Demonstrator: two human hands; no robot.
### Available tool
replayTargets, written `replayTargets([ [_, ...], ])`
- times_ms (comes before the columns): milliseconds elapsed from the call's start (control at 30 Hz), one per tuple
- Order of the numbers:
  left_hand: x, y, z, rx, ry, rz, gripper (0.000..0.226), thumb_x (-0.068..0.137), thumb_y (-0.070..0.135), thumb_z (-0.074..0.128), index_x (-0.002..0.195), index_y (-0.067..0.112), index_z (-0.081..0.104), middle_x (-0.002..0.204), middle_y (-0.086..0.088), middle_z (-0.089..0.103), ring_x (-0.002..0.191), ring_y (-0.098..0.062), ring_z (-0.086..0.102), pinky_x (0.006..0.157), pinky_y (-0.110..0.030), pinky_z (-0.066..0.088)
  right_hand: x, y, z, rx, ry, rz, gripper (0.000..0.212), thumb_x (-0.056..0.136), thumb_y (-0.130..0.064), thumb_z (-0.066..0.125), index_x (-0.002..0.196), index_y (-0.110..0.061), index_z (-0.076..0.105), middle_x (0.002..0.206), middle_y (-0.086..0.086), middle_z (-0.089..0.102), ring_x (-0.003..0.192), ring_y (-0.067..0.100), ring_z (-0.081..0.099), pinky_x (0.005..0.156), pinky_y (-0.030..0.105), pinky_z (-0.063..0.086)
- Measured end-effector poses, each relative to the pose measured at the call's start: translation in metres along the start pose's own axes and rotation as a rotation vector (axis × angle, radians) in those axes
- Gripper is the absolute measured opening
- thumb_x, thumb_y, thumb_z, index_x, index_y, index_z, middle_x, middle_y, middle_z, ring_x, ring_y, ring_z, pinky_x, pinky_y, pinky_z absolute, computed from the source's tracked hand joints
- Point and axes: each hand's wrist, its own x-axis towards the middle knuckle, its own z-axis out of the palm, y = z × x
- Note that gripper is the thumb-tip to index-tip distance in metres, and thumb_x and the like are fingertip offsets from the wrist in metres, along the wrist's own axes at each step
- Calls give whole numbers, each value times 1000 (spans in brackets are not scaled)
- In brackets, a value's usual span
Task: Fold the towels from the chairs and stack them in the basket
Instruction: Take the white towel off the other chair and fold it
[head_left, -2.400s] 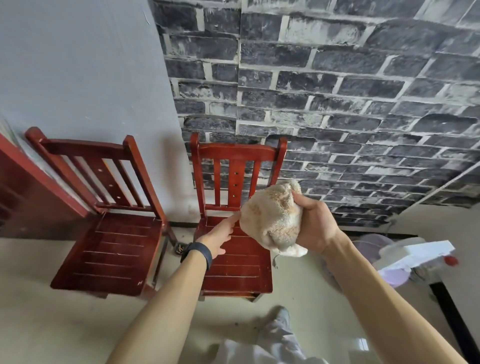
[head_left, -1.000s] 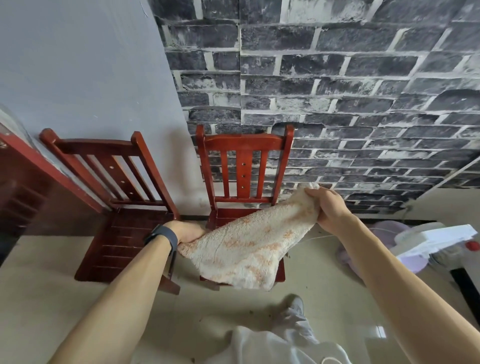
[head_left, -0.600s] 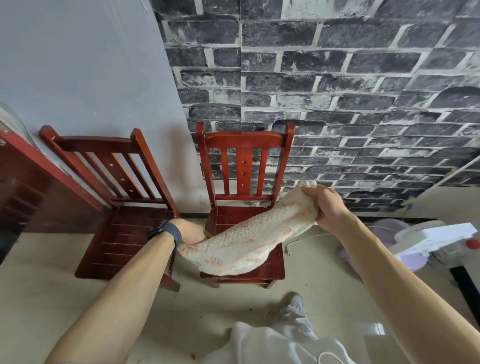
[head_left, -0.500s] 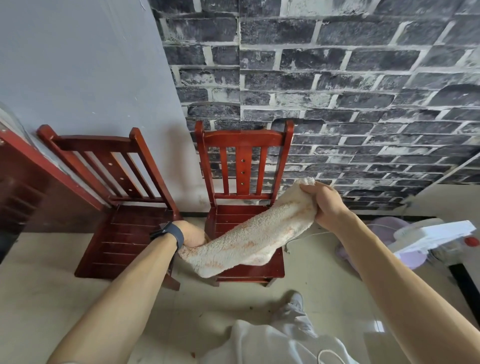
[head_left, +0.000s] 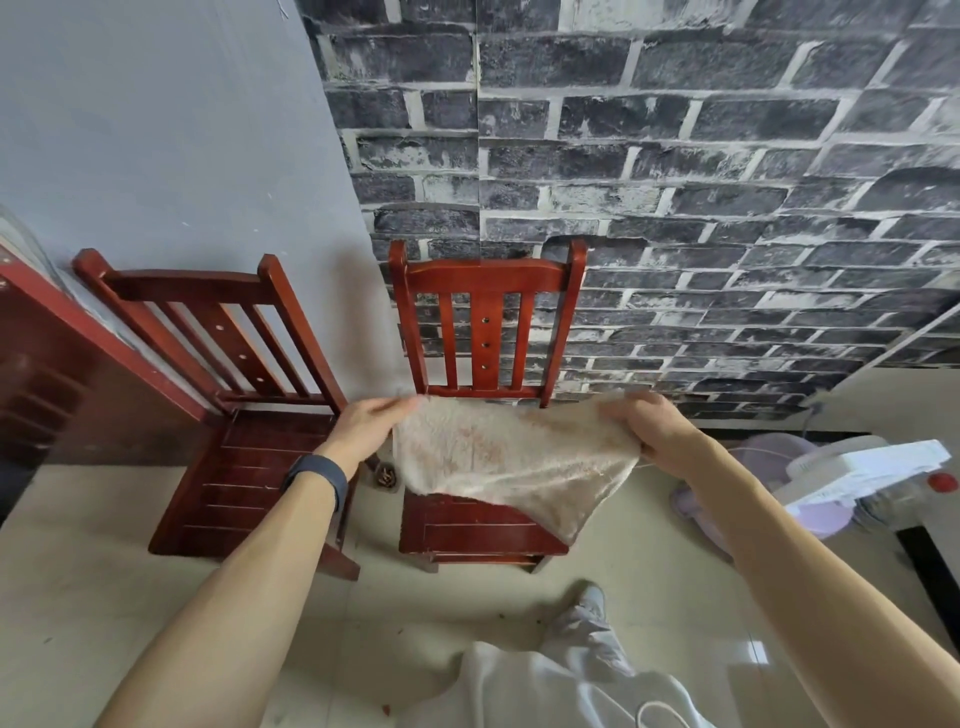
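Observation:
A cream, fluffy towel (head_left: 511, 460) with faint orange marks hangs spread between my hands above the seat of the right red wooden chair (head_left: 483, 525). My left hand (head_left: 371, 423) grips its upper left corner. My right hand (head_left: 641, 423) grips its upper right corner. The lower edge of the towel droops over the seat, lowest at the right. The left red chair (head_left: 244, 467) has a bare seat. No basket is in view.
Both chairs stand against a grey wall and a dark brick-pattern wall. A dark red cabinet (head_left: 47, 374) is at the far left. A white and lilac fan (head_left: 852, 478) lies on the floor at the right. My leg in grey trousers (head_left: 582, 639) is below.
The towel was bunched in my right hand, then stretched slantwise. Now my left hand has risen level with my right, and the towel hangs spread open between them.

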Motion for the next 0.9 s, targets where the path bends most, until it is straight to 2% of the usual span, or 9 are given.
replayTargets([
  [100,-2,5,-10,-269,34,1,50,84,48,71,123,18,68,118,-1,68,111,-17,61,93,-36,45,4,10,-4,-274,92,-18,9,91,-14,65,95,-10,72,73,6,62,63,21,56,58,31,49],
  [200,-1,8,-13,-366,21,33,36,84,39,74,114,21,70,115,0,71,112,-18,64,95,-35,44,7,12,-5,-141,284,-30,22,88,-30,74,104,-15,70,75,3,64,55,16,55,49,24,49],
  [267,1,9,-14,-418,4,40,29,83,35,76,109,21,72,111,-3,74,108,-21,67,101,-38,45,8,10,-2,-47,352,-83,31,84,-33,78,108,-15,69,89,5,69,63,16,59,54,27,49],
  [400,1,16,-14,-599,-112,-21,25,92,18,65,116,12,68,113,-11,72,106,-27,68,102,-38,47,5,0,6,79,287,-182,23,87,-15,74,109,-15,69,84,2,66,62,10,56,50,14,44],
  [467,0,21,-15,-701,-79,-76,22,94,11,56,114,8,65,113,-12,70,103,-28,68,92,-37,52,4,-5,8,-35,210,-217,25,87,-5,69,110,-16,70,86,2,68,69,13,60,52,13,46],
  [533,-2,24,-17,-758,-14,-112,16,92,7,51,101,7,63,107,-12,68,96,-27,67,84,-36,54,5,-6,9,-318,150,-243,25,90,-11,67,113,-20,71,100,5,69,79,17,64,57,18,47],
  [700,-4,26,-14,-784,22,-119,12,91,10,50,91,8,63,98,-9,70,94,-25,66,93,-38,51,5,-10,9,-423,338,-321,17,94,-29,66,111,-29,69,94,-4,67,68,7,60,53,18,41],
  [800,-2,21,-12,-757,34,-100,9,89,8,57,94,11,63,100,-9,70,96,-25,65,93,-36,51,2,-4,13,-393,317,-323,17,94,-31,66,111,-32,69,95,-4,71,71,8,63,58,19,47],
  [900,4,-1,-11,-383,161,5,30,82,4,64,100,28,62,113,-6,63,101,-23,62,91,-37,53,0,12,16,-343,307,-304,16,92,-29,68,107,-33,72,96,0,74,82,18,68,72,28,54],
])
